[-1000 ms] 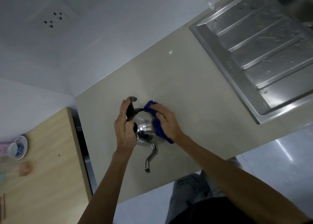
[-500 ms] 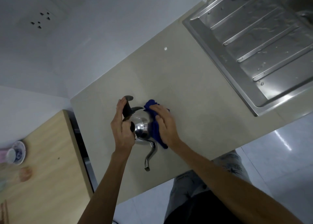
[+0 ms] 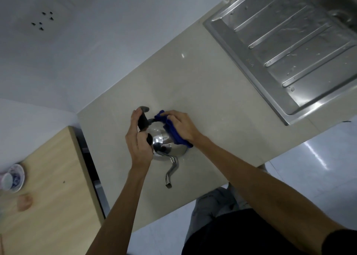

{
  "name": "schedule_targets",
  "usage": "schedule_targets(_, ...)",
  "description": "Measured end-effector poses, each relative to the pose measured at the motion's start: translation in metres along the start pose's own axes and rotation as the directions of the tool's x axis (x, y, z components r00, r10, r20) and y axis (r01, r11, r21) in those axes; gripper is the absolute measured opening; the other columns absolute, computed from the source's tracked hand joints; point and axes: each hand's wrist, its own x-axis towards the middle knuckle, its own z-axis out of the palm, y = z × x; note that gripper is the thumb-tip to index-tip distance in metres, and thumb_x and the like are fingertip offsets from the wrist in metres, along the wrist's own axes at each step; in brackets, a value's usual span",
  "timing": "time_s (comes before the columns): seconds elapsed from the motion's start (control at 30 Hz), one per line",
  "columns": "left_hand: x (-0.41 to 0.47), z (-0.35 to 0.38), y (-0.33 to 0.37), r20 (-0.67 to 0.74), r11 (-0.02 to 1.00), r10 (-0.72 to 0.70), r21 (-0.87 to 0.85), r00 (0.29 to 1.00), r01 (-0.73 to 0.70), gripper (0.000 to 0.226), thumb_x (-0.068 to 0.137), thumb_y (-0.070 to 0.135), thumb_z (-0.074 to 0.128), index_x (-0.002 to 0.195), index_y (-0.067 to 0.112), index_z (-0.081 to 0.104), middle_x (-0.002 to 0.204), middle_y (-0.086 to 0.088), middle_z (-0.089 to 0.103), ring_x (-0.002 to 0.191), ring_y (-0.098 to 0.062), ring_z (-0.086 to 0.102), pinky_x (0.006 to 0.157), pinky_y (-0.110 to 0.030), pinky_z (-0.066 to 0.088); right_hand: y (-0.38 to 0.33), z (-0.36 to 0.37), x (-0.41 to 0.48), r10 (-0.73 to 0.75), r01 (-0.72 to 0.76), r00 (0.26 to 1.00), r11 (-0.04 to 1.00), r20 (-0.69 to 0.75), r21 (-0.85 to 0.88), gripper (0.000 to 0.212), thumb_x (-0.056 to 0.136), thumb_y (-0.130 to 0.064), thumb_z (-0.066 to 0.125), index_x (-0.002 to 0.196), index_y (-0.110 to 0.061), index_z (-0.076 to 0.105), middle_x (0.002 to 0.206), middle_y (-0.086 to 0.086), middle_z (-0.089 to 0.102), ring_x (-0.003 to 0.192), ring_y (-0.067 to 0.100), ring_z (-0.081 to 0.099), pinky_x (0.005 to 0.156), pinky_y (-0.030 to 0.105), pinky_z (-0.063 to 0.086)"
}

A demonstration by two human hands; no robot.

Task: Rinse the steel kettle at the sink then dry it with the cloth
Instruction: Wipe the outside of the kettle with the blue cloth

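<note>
The steel kettle (image 3: 166, 146) stands on the beige counter (image 3: 208, 108), its curved spout pointing toward me. My left hand (image 3: 138, 141) grips its black handle from the left. A blue cloth (image 3: 172, 131) lies against the kettle's right side, and my right hand (image 3: 182, 126) holds it there, fingers curled over the top of the cloth. Much of the kettle's body is hidden by both hands.
The steel sink's ribbed drainboard (image 3: 286, 48), wet with drops, fills the upper right. A wooden table (image 3: 50, 193) sits at the left with a small patterned saucer and cup (image 3: 13, 177). Wall sockets (image 3: 41, 21) are on the white wall behind.
My right hand has slid the cloth up and back along the kettle's right side. The left hand keeps its grip on the handle; the kettle stays put.
</note>
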Motion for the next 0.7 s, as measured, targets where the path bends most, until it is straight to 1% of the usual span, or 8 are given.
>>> schedule_targets(0.1,-0.001,-0.001,0.003,0.013,0.999,0.031,0.017,0.999,-0.031,0.059,0.083,0.003,0.031,0.139,0.007,0.049,0.140,0.000,0.055,0.139,-0.014,0.045,0.119,-0.040,0.032,-0.025,0.015,-0.025,-0.201,0.194,0.978,0.973,-0.051,-0.123,0.039,0.104,-0.015,0.039,0.134,-0.005,0.062,0.134,0.013,0.065,0.123,0.024,0.055,0.109,0.032,0.036)
schedule_targets(0.2,-0.002,-0.001,0.009,0.014,0.999,0.034,-0.013,0.999,-0.034,0.054,0.086,0.013,0.033,0.137,0.024,0.047,0.138,0.010,0.054,0.132,-0.007,0.049,0.115,-0.033,0.035,-0.037,0.028,-0.046,-0.359,0.332,0.932,0.904,-0.056,-0.271,0.044,0.103,-0.024,0.042,0.140,-0.005,0.056,0.143,0.011,0.059,0.137,0.022,0.044,0.119,0.034,0.025)
schedule_targets(0.27,-0.001,-0.003,0.011,0.025,0.998,0.059,-0.006,0.998,-0.059,0.055,0.086,0.011,0.033,0.134,0.031,0.050,0.130,0.004,0.060,0.114,-0.012,0.058,0.104,-0.035,0.044,-0.036,0.032,-0.055,-0.416,0.381,0.908,0.870,-0.052,-0.313,0.045,0.103,-0.025,0.044,0.141,-0.003,0.054,0.146,0.011,0.056,0.141,0.020,0.039,0.124,0.037,0.020)
schedule_targets(0.37,0.000,-0.004,0.012,0.050,0.997,0.053,0.045,0.997,-0.055,0.054,0.079,0.005,0.031,0.127,0.014,0.054,0.121,-0.008,0.060,0.094,-0.025,0.059,0.085,-0.042,0.048,-0.035,0.029,-0.064,-0.457,0.421,0.889,0.822,-0.002,-0.383,0.044,0.105,-0.023,0.044,0.143,-0.002,0.052,0.148,0.014,0.052,0.141,0.026,0.040,0.123,0.046,0.023)
schedule_targets(0.43,0.001,-0.005,0.008,0.051,0.997,0.039,0.064,0.998,-0.042,0.053,0.079,0.007,0.030,0.128,0.008,0.053,0.125,-0.010,0.059,0.104,-0.030,0.060,0.093,-0.047,0.050,-0.033,0.022,-0.068,-0.460,0.433,0.887,0.797,0.041,-0.422,0.044,0.107,-0.022,0.040,0.142,0.001,0.051,0.147,0.018,0.051,0.139,0.029,0.040,0.122,0.045,0.027)
schedule_targets(0.53,-0.001,-0.007,0.003,0.060,0.995,0.008,0.101,0.998,-0.014,0.056,0.081,0.015,0.029,0.131,0.006,0.052,0.137,-0.015,0.055,0.127,-0.037,0.052,0.107,-0.057,0.040,-0.029,0.000,-0.071,-0.426,0.425,0.898,0.766,0.113,-0.482,0.055,0.109,-0.035,0.027,0.143,0.002,0.050,0.147,0.021,0.049,0.134,0.033,0.042,0.119,0.038,0.032)
schedule_targets(0.63,-0.004,-0.007,0.006,0.052,0.994,-0.004,0.108,0.999,-0.001,0.057,0.083,0.020,0.029,0.134,0.007,0.052,0.143,-0.012,0.053,0.137,-0.033,0.046,0.113,-0.055,0.036,-0.024,-0.029,-0.070,-0.363,0.406,0.911,0.706,0.196,-0.580,0.058,0.108,-0.039,0.027,0.146,0.000,0.047,0.148,0.020,0.048,0.133,0.034,0.042,0.117,0.036,0.033)
schedule_targets(0.7,-0.005,-0.007,0.010,0.043,0.995,-0.010,0.098,0.999,0.005,0.057,0.084,0.022,0.031,0.135,0.009,0.053,0.145,-0.008,0.052,0.140,-0.027,0.043,0.116,-0.051,0.034,-0.017,-0.052,-0.068,-0.342,0.399,0.913,0.638,0.222,-0.658,0.052,0.106,-0.030,0.034,0.145,0.001,0.048,0.145,0.021,0.050,0.130,0.037,0.044,0.114,0.041,0.038)
